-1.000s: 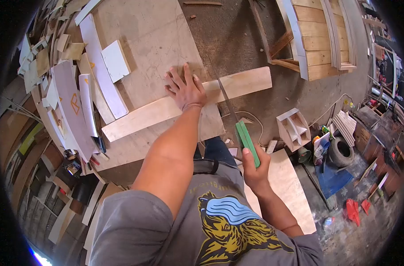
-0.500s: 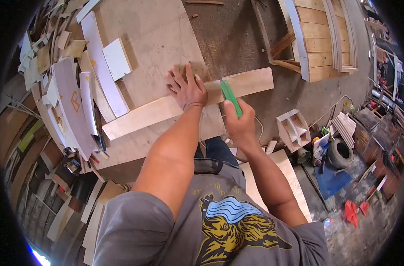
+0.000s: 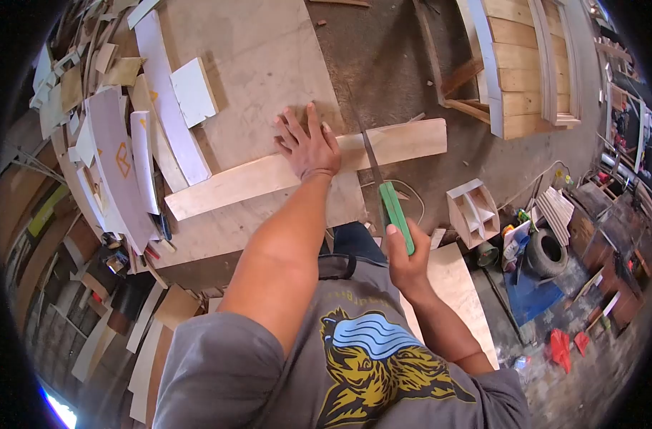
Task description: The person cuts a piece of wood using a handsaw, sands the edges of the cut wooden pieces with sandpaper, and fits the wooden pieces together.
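My left hand point(image 3: 308, 146) lies with fingers spread, pressing a long pale board point(image 3: 240, 182) onto the plywood tabletop point(image 3: 262, 68). The board's right end juts out past the table edge. In my right hand point(image 3: 410, 257) is the green handle of a handsaw point(image 3: 396, 214), my fingers wrapped round it. The saw's thin dark blade crosses the board just right of the table edge, to the right of my left hand. Whether the teeth have cut into the wood cannot be made out.
Offcuts and strips point(image 3: 111, 157) are heaped along the table's left side, with a small white block point(image 3: 194, 93) nearby. A slatted wooden piece point(image 3: 522, 71) stands at upper right. On the floor at right are a divided wooden box point(image 3: 472, 212) and a tire point(image 3: 546, 255).
My right hand has drawn the saw back toward my body, so more blade shows between handle and board. My left hand still presses on the board.
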A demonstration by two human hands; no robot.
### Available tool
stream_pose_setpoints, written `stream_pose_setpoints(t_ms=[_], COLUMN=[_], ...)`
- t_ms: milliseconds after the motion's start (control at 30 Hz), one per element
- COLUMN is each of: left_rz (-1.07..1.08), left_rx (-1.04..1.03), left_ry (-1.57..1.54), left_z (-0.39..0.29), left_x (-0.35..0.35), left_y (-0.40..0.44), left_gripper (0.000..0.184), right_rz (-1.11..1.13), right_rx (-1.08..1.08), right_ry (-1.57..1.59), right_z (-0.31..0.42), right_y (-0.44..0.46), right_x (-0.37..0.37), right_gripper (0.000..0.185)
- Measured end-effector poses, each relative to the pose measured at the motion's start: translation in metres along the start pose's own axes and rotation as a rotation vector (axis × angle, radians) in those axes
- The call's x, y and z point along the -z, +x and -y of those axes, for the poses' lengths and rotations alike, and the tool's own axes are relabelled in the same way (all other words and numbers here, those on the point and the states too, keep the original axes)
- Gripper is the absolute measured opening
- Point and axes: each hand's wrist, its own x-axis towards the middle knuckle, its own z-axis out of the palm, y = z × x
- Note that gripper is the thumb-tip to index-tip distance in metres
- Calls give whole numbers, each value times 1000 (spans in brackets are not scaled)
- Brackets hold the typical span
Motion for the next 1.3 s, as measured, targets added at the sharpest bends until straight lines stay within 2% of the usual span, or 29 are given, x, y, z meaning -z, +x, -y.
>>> stream_pose_setpoints(t_ms=[100, 200, 300, 367, 433, 567, 600, 700, 733, 833, 933, 1033, 1067, 1167, 1300], left_rz=[3, 12, -5, -15, -11, -13, -15, 14, 15, 28, 25, 32, 24, 1, -15], left_rx=[-4, -1, -5, -3, -16, -17, -8, 14, 10, 6, 5, 20, 13, 0, 1], left_ry=[-12, 2, -2, -10, -20, -6, -6, 9, 11, 16, 13, 16, 8, -7, -10], left_z=[5, 3, 1, 2, 3, 0, -2, 1, 0, 1, 1, -1, 0, -2, 1], left_x=[-2, 0, 0, 0, 2, -1, -1, 1, 2, 3, 0, 2, 2, 4, 2], left_y=[-1, -4, 3, 3, 0, 7, 8, -2, 0, 1, 1, 2, 3, 7, 2], left_gripper=[60, 60, 59, 60, 60, 60, 60, 61, 61, 62, 62, 62, 62, 61, 60], right_rz=[81, 77, 38, 6, 38, 34, 25, 40, 62, 32, 40, 8, 43, 21, 18], right_rx=[-1, -114, -9, 51, 72, 30, 72, 5, 50, 12, 41, -40, 11, -3, -114], right_ry=[-172, -82, -20, 8, -99, -106, -28, 1, -28, -107, -53, 9, -53, -110, 22], right_z=[-35, -11, -5, -22, -40, -31, -23, -25, -36, -25, -22, -15, -30, -5, 14], right_y=[45, 62, 0, 2, 39, 28, 0, -30, -11, 54, 3, -24, 1, 60, -22], right_x=[-19, -24, 4, -5, -15, -11, 1, 19, 9, -21, 9, 16, 6, -29, 14], right_gripper=[24, 24, 25, 27, 25, 24, 23, 23, 24, 24, 26, 29, 32, 30, 36])
